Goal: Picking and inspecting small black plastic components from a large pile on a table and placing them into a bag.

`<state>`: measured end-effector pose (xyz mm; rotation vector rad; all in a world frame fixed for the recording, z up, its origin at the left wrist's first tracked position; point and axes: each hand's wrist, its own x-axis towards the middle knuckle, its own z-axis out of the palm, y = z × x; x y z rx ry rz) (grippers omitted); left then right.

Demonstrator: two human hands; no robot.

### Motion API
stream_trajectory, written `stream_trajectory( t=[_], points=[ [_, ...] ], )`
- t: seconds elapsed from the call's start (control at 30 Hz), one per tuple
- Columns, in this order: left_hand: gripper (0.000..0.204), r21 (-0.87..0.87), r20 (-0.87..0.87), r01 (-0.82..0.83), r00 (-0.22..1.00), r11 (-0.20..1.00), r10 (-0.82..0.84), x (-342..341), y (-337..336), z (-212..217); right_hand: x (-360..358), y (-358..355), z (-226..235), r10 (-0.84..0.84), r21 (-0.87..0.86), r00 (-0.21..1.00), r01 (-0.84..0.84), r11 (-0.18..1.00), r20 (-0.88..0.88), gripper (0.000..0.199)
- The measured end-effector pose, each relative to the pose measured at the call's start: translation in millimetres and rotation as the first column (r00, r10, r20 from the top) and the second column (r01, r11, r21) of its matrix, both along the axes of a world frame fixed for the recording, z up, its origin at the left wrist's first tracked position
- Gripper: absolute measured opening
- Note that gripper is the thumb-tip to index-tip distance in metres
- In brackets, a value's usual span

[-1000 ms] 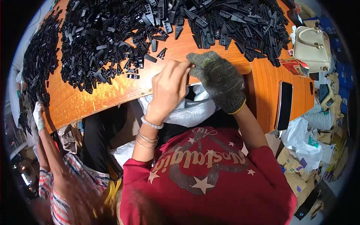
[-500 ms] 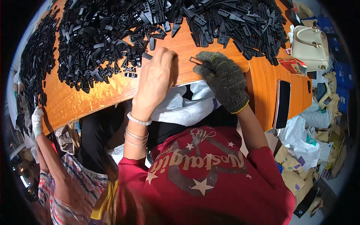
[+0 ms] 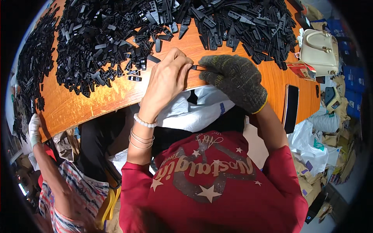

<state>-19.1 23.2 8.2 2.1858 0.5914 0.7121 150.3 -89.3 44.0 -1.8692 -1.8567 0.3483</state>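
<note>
Red star-print shirt (image 3: 210, 182); left wrist bead bracelet, thin bangles (image 3: 142, 134); right grip (image 3: 233, 79) in dark knit glove.

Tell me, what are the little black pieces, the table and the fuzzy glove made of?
The little black pieces look like hard moulded plastic: matte, stiff, all alike in shape. The table shows an orange wood-grain top with a smooth sheen, probably laminate or varnished wood. The glove on the right hand looks like knitted yarn, dark and speckled, with a ribbed, yellow-edged cuff.
</note>
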Motion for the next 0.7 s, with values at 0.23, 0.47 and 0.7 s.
stream_trajectory(
  t=[0.23, 0.47, 0.7],
  points=[
    [0.011, -0.103, 0.008, 0.003, 1.0, 0.995, -0.002, -8, 1, -1, 6, 15, -8, 0.219, 0.037, 0.94, -0.237, 0.971, 0.261, 0.023],
    [0.013, -0.081, 0.032, 0.018, 0.999, 0.997, -0.016, -8, -2, 0, -11, 36, 13, 0.315, 0.013, 0.89, -0.338, 0.941, 0.33, 0.016],
    [0.013, -0.047, 0.069, 0.013, 0.998, 0.999, -0.01, -9, -2, -4, -14, 40, 3, 0.303, -0.064, 0.882, -0.301, 0.951, 0.361, 0.015]
  ],
)
